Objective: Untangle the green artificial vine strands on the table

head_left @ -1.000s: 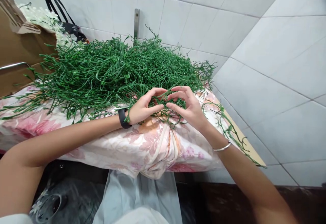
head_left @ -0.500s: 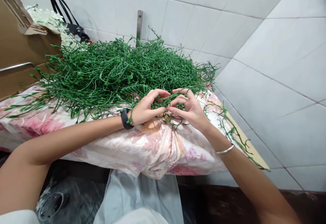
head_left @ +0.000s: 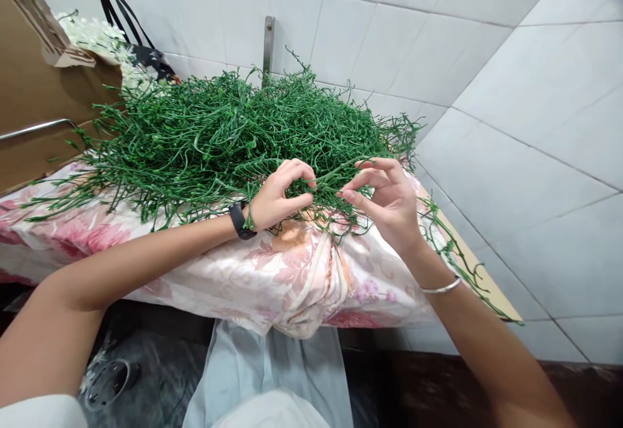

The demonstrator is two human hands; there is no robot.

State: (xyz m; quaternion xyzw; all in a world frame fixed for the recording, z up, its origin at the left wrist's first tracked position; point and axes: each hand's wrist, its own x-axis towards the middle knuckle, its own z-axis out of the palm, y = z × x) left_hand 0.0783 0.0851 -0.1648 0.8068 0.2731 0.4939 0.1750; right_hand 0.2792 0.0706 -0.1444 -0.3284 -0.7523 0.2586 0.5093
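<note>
A large heap of thin green artificial stems (head_left: 209, 136) lies on the flowered cloth (head_left: 233, 266). At the heap's front edge, my left hand (head_left: 282, 198) has its fingers curled around some green stems; a dark band is on its wrist. To the right of it, my right hand (head_left: 387, 198) is in a pinch, thumb and fingertip together at the end of a thin stem. A green stem (head_left: 337, 172) stretches between the two hands. Loose bits of stem lie just beneath the fingers. What exactly sits between the right fingertips is too small to see clearly.
A cardboard box (head_left: 48, 97) stands at the left, with white artificial flowers (head_left: 95, 32) and a dark bag (head_left: 150, 58) behind it. Several stems (head_left: 457, 259) lie along the board at the right edge. Tiled walls (head_left: 399, 45) close off the back and right.
My right hand has moved right and slightly up, away from my left hand, so the gap between them is wider. My left hand stays nearly in place, fingers curled.
</note>
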